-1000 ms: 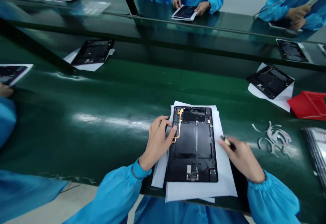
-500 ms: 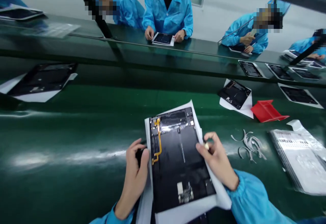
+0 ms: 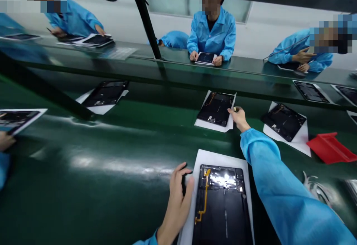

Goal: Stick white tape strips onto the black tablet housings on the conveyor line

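Observation:
My right hand (image 3: 239,118) reaches forward, its thumb on the right edge of an opened black tablet (image 3: 216,108) that lies on white paper. Something small and pale shows at its fingertips, too small to name. Close in front of me is a second opened tablet (image 3: 223,208) with an orange flex cable (image 3: 205,196), on a white sheet (image 3: 214,158); its lower end is cut off by the frame. Beside that sheet's left edge, my left hand (image 3: 178,196) is open, thumb and fingers apart with a dark gap between.
More opened tablets on paper lie right (image 3: 286,121) and left (image 3: 107,94) on the green bench (image 3: 111,200). A red tray-like piece (image 3: 331,147) and curled pale strips (image 3: 319,191) are at right. A dark post (image 3: 41,85) crosses the left; co-workers sit opposite.
My right hand has moved the upper tablet and its paper forward, away from me, uncovering another tablet beneath. My left hand has let go of the upper one. The view has swung left.

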`<state>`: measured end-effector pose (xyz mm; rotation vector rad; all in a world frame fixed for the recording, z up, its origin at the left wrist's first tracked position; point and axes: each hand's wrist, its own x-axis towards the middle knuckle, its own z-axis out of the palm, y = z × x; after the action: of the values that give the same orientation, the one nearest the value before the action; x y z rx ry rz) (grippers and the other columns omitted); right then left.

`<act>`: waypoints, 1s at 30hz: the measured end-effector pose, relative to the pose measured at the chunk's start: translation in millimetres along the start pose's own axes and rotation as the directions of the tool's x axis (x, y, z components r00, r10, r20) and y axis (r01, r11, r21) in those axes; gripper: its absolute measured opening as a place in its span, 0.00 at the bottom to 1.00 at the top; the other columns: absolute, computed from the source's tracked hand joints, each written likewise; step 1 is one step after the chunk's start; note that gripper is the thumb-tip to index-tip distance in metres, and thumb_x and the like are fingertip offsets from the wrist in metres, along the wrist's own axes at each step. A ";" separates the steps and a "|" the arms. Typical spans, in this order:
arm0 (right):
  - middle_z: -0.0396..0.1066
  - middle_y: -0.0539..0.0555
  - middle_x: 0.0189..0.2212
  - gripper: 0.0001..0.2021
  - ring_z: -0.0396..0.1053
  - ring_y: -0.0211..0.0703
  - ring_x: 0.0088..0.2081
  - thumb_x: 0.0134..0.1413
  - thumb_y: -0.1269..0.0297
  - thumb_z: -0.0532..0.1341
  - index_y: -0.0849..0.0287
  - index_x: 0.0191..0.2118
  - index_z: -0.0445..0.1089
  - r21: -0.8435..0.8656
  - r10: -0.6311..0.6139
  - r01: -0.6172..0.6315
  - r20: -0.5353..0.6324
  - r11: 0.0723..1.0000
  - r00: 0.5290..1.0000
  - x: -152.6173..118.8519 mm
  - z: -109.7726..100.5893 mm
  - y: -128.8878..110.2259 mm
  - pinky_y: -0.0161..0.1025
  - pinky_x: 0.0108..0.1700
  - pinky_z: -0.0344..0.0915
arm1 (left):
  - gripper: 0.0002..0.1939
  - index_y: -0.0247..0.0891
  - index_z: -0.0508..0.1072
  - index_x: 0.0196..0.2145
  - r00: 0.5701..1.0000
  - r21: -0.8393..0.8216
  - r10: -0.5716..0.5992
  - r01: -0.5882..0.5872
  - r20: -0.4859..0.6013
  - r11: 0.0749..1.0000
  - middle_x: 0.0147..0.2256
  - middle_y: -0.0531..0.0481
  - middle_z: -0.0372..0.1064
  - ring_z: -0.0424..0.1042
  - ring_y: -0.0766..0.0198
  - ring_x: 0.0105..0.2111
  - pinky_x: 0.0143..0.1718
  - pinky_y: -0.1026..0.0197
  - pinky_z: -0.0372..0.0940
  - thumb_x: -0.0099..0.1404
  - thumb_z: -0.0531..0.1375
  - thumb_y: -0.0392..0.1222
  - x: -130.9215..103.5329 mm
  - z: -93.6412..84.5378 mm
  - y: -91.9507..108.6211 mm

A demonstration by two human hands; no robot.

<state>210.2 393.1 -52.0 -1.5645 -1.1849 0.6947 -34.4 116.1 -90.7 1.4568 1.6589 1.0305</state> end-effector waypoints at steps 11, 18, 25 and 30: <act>0.71 0.52 0.32 0.13 0.69 0.41 0.33 0.60 0.55 0.59 0.58 0.31 0.75 -0.137 -0.166 0.221 0.332 0.966 0.929 -167.6 -99.3 -76.3 0.37 0.34 0.65 | 0.11 0.45 0.71 0.48 0.893 0.248 0.341 -0.416 0.293 0.875 0.56 0.44 0.59 0.56 0.50 0.61 0.59 0.41 0.57 0.72 0.53 0.39 -2.2 7.8 23.4; 0.70 0.52 0.30 0.19 0.68 0.38 0.30 0.67 0.53 0.51 0.57 0.34 0.73 -0.042 0.040 -0.027 0.353 0.999 0.935 -255.8 -139.2 -41.1 0.35 0.30 0.67 | 0.18 0.42 0.68 0.57 0.725 0.306 0.430 -0.644 0.538 0.702 0.58 0.43 0.60 0.52 0.48 0.63 0.61 0.42 0.54 0.71 0.56 0.41 9.3 38.4 67.7; 0.72 0.50 0.31 0.13 0.74 0.40 0.27 0.54 0.52 0.66 0.56 0.37 0.71 0.213 0.185 -0.238 0.241 0.948 0.953 -273.1 -123.7 26.6 0.40 0.34 0.75 | 0.15 0.44 0.73 0.52 0.736 0.242 0.433 -0.613 0.520 0.752 0.57 0.44 0.63 0.58 0.51 0.61 0.60 0.45 0.56 0.69 0.58 0.41 20.6 71.1 67.5; 0.74 0.51 0.29 0.10 0.76 0.43 0.30 0.54 0.54 0.66 0.55 0.35 0.72 0.208 0.132 -0.176 0.207 0.962 0.969 -276.7 -123.7 32.9 0.40 0.36 0.76 | 0.10 0.47 0.77 0.45 0.788 0.180 0.383 -0.517 0.483 0.837 0.56 0.48 0.65 0.60 0.53 0.60 0.60 0.45 0.53 0.66 0.62 0.39 22.1 79.8 66.4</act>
<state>231.8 90.0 -76.9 -1.4323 -1.0861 1.0665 62.9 151.2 -66.8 2.1909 1.1954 0.6240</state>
